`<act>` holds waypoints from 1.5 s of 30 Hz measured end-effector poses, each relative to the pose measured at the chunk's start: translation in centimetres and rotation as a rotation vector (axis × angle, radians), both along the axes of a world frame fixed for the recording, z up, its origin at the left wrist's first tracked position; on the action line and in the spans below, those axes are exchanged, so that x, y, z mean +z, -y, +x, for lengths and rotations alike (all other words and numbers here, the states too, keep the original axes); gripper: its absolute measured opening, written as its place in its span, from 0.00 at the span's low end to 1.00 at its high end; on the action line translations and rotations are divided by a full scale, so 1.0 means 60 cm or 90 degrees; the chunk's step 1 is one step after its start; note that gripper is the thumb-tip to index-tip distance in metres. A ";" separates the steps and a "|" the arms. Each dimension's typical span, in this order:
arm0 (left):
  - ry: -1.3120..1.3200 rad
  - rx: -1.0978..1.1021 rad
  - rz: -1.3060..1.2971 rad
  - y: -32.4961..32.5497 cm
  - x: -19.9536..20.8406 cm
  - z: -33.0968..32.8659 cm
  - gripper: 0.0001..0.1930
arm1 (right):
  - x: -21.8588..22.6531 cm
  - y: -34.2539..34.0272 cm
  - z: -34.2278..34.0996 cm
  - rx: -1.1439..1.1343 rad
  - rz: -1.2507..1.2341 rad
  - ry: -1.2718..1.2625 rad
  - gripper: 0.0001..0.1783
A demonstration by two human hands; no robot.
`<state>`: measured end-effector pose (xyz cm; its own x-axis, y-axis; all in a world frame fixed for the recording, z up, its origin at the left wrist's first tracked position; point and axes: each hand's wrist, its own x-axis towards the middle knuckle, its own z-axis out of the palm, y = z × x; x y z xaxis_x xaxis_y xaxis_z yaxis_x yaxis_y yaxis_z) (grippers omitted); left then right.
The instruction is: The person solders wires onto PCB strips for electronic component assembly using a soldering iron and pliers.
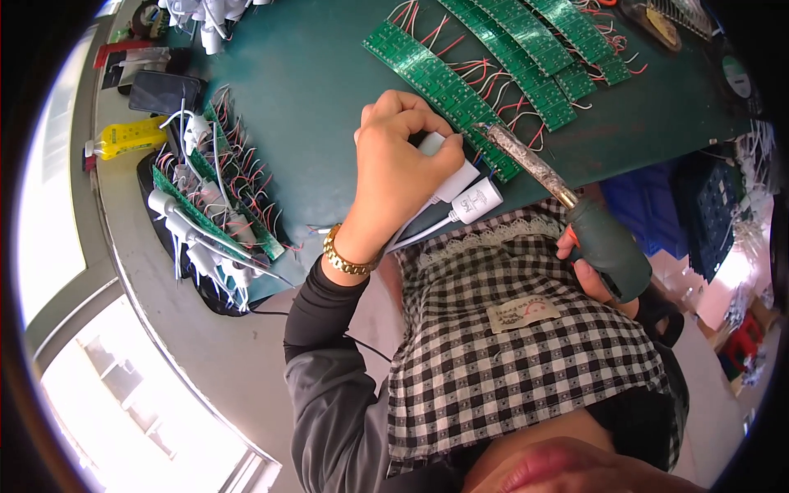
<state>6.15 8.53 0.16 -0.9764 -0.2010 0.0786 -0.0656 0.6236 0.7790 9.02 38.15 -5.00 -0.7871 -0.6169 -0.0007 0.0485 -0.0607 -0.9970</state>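
Observation:
My left hand (403,152) is closed in a pinch at the edge of the nearest strip of green circuit boards (436,78). What its fingertips hold is too small to make out. Beneath and beside it lie white plastic housings, one of them (477,201) plainly visible with a white cable running back under my wrist. My right hand (588,275) grips the dark green handle of a soldering iron (608,246). The iron's tip rests on or just above the same strip, close to my left fingertips. Thin wires show at the strip's near end.
More green board strips (526,49) with red and white wires lie farther back. At left, a bin (218,308) holds wired boards and white housings, beside a phone (164,92) and a yellow bottle (131,137). Blue bins (649,209) sit beyond the table's right edge.

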 end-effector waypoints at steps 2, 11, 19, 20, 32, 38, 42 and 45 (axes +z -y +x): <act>0.002 -0.003 -0.020 -0.004 0.001 -0.001 0.04 | 0.002 -0.003 0.000 0.025 0.022 -0.009 0.22; 0.008 0.016 -0.051 -0.013 -0.004 -0.003 0.04 | -0.008 -0.013 0.022 -0.061 -0.073 0.057 0.20; -0.013 0.029 -0.045 -0.015 -0.011 0.000 0.04 | 0.010 0.005 0.009 -0.044 0.018 0.033 0.16; -0.015 0.034 -0.046 -0.015 -0.011 0.000 0.04 | 0.016 0.009 0.008 -0.042 0.018 0.034 0.16; -0.042 0.054 -0.072 -0.023 -0.016 -0.003 0.04 | -0.006 -0.008 0.024 -0.119 0.065 0.083 0.18; -0.031 0.061 -0.049 -0.018 -0.019 0.000 0.05 | 0.084 0.000 -0.025 0.001 0.178 -0.073 0.24; -0.026 0.062 -0.049 -0.021 -0.018 -0.002 0.04 | 0.085 -0.008 -0.030 0.081 0.241 -0.146 0.27; -0.032 0.058 -0.055 -0.021 -0.020 -0.002 0.04 | 0.062 -0.012 -0.016 0.041 0.197 -0.156 0.27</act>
